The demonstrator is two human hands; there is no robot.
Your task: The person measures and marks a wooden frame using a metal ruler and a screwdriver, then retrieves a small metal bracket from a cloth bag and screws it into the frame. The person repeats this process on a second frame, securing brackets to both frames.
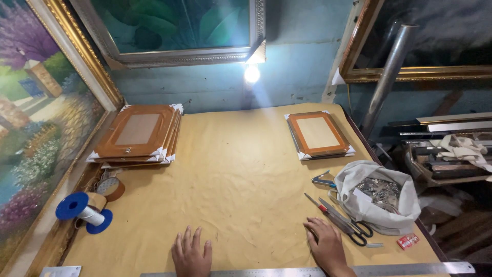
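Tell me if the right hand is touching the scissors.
Apart. In the head view, the right hand lies flat on the brown paper, with a strip of paper showing between its fingers and the scissors.

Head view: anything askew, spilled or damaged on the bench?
Nothing spilled or visibly damaged. Both hands, left and right, lie flat and empty on the creased brown paper. The left frame stack is unevenly fanned; the right stack sits slightly turned. The bag of metal parts lies open, contents inside.
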